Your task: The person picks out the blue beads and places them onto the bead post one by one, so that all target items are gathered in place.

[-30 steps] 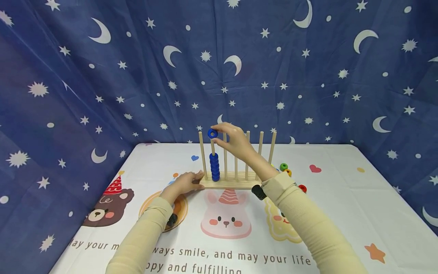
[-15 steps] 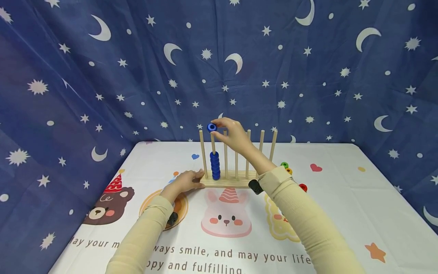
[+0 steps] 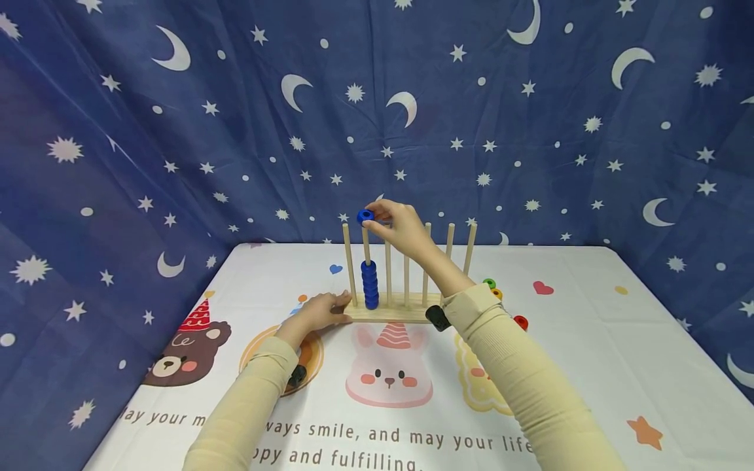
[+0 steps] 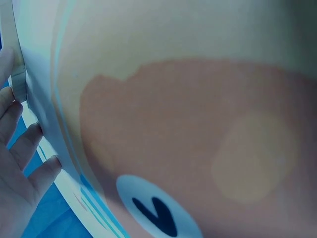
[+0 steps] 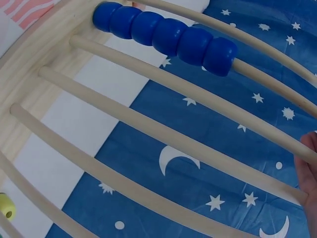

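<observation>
In the head view, my right hand [image 3: 405, 229] pinches a blue bead [image 3: 366, 216] between thumb and fingertips, at the top of the second peg from the left. Lower on that peg sits a stack of blue beads [image 3: 370, 285], seen closely in the right wrist view as a row of round beads [image 5: 166, 37]. My left hand [image 3: 318, 313] holds the left end of the wooden peg stand [image 3: 391, 316], thumb at its front edge and fingers behind. The left wrist view shows that hand [image 4: 20, 163] with its other fingers spread beside the stand's end [image 4: 19, 82].
Several bare pegs [image 3: 406, 281] rise from the stand to the right of the stack. Loose green [image 3: 489, 283], yellow [image 3: 497, 294] and red beads [image 3: 521, 322] lie to its right, partly behind the right forearm. A blue star-and-moon curtain [image 3: 377, 118] hangs behind the printed tablecloth [image 3: 589, 366].
My right hand has risen slightly with the blue bead, which has tipped from facing forward to lying flatter over the peg's tip. The left hand has stayed at the stand's end.
</observation>
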`<state>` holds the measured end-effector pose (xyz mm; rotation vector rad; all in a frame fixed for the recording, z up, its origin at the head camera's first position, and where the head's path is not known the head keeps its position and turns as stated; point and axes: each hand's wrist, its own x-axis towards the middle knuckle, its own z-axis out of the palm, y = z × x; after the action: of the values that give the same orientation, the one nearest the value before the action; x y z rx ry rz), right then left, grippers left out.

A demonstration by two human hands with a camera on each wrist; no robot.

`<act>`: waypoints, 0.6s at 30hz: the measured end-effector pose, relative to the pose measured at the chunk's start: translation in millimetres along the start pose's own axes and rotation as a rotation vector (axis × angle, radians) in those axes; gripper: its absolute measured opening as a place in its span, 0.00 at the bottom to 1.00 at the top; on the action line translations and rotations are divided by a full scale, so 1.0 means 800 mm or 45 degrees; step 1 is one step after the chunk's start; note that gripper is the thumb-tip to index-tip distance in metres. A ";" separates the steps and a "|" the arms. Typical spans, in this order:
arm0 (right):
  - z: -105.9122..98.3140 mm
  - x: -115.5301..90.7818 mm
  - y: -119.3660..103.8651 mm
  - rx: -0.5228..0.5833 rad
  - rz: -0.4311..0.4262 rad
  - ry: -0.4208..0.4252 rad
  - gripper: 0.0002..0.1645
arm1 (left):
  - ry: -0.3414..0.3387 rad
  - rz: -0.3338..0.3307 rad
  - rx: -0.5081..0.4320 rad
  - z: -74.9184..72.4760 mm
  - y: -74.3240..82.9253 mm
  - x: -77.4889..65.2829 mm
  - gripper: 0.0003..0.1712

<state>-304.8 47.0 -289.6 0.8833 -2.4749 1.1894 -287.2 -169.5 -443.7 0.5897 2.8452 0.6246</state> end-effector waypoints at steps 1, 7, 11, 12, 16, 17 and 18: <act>-0.001 0.001 0.000 -0.002 0.004 -0.005 0.20 | 0.001 0.001 0.000 0.000 0.000 0.000 0.34; -0.007 0.008 -0.003 -0.012 -0.010 -0.067 0.20 | 0.020 -0.025 -0.005 -0.004 0.003 0.001 0.35; -0.009 0.007 -0.002 -0.015 -0.007 -0.111 0.19 | 0.020 -0.039 0.016 -0.003 0.003 0.000 0.35; -0.009 0.006 -0.002 -0.016 -0.003 -0.120 0.19 | 0.017 -0.041 0.019 -0.002 0.003 0.000 0.35; -0.008 0.004 0.000 -0.025 0.004 -0.137 0.19 | 0.012 -0.033 0.042 0.000 0.003 -0.002 0.34; -0.008 0.004 0.000 -0.024 -0.002 -0.138 0.19 | 0.016 -0.033 0.046 0.000 0.003 -0.002 0.34; -0.008 0.005 0.000 -0.025 -0.010 -0.136 0.19 | 0.022 -0.030 0.048 -0.001 0.003 -0.003 0.34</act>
<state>-307.9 50.0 -283.6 0.9740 -2.5595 1.1418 -284.6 -168.5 -441.8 0.5584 2.8816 0.5760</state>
